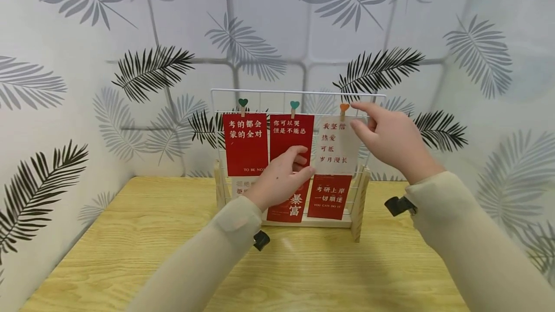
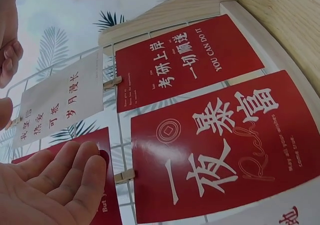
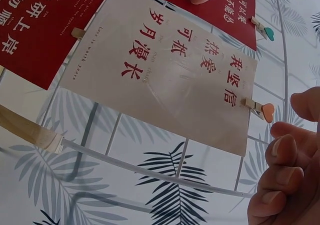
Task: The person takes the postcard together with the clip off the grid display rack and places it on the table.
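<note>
Head view: white card (image 1: 337,147) right of centre, long axis upright; clip (image 1: 344,107) at top, just left of nearer right hand (image 1: 392,136), thumb and forefinger apart; left hand (image 1: 279,175) mid-frame, loosely curled; both empty.

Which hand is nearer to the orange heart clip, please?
The right hand is nearer, just right of the orange heart clip. The left hand is lower and farther left, before the upper-middle red card.

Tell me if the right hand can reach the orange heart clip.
Likely yes: the right hand is beside the orange heart clip, and nothing shows between them in the right wrist view.
</note>
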### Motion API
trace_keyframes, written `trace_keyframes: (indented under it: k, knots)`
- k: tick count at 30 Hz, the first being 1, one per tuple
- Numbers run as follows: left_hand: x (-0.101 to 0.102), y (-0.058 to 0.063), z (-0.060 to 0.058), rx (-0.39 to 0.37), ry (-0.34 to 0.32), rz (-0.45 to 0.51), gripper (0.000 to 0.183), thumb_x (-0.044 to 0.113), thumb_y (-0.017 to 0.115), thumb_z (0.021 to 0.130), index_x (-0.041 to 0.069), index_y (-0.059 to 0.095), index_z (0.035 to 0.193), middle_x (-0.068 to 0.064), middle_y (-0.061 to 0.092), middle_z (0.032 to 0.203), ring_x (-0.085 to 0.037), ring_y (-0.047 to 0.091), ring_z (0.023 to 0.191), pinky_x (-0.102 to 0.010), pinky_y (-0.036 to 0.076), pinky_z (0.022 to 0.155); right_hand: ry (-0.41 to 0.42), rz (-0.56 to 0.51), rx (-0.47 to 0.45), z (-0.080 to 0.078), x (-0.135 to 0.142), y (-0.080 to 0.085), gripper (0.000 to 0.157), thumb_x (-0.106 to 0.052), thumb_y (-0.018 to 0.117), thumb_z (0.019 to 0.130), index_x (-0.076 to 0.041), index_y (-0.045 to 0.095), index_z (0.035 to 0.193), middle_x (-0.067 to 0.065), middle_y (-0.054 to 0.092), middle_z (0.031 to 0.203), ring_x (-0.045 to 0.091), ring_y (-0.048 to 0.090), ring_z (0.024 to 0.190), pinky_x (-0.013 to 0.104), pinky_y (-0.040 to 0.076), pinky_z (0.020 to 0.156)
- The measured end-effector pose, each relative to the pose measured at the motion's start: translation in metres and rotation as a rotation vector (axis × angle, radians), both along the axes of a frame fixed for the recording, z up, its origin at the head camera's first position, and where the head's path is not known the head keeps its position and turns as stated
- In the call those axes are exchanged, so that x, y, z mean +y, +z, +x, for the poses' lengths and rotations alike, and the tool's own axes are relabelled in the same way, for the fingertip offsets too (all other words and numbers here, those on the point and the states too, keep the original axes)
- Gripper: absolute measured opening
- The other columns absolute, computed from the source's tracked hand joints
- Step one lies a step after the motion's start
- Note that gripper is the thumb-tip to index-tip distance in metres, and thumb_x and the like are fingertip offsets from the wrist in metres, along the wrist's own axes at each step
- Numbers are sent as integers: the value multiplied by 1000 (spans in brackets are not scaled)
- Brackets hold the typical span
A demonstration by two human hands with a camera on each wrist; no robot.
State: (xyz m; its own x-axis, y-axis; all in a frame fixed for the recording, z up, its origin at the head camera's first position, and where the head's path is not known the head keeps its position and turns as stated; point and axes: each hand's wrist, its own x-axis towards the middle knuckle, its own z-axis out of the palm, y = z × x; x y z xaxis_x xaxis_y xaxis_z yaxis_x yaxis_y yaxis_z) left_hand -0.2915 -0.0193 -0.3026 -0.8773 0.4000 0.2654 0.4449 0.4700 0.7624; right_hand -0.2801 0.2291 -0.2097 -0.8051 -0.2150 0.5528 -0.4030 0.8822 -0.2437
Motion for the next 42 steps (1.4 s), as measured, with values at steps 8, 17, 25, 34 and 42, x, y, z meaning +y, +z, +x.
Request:
trace_keyframes:
  k: [8,17,25,34,42]
  knots:
    - [7,1,-3,-17,6,26,58,39,63,100,16,44,149,3,61,126,-13,60,109,-36,53,94,-12,-19,-36,-4,-6,3,50,-48,50,103,-26,53,148,4,54,74,22,46,58,38,39,52]
    - [20,3,-6,-5,31,29,55,43,60,101,19,47,148,2,63,129,-13,60,112,-36,53,93,-54,1,-37,-10,-9,5,52,-47,46,104,-23,49,150,5,55,73,23,45,59,38,38,54]
    - [26,1,-6,-9,62,36,52,41,59,101,20,48,147,3,64,127,-15,60,114,-38,53,92,-60,12,-50,-15,-10,7,51,-44,46,104,-23,50,151,5,51,70,22,42,58,37,36,53]
    - [30,-3,-8,8,78,64,46,36,62,100,19,52,142,2,65,123,-16,61,110,-38,55,89,-72,14,-65,-23,-13,6,50,-48,44,105,-26,52,148,8,52,73,24,47,65,39,39,58]
    - [35,-4,-10,-13,86,81,49,33,66,99,18,51,143,0,64,124,-18,62,108,-37,56,88,-79,21,-56,-27,-19,5,45,-41,46,106,-23,55,146,8,55,72,25,48,64,38,39,56]
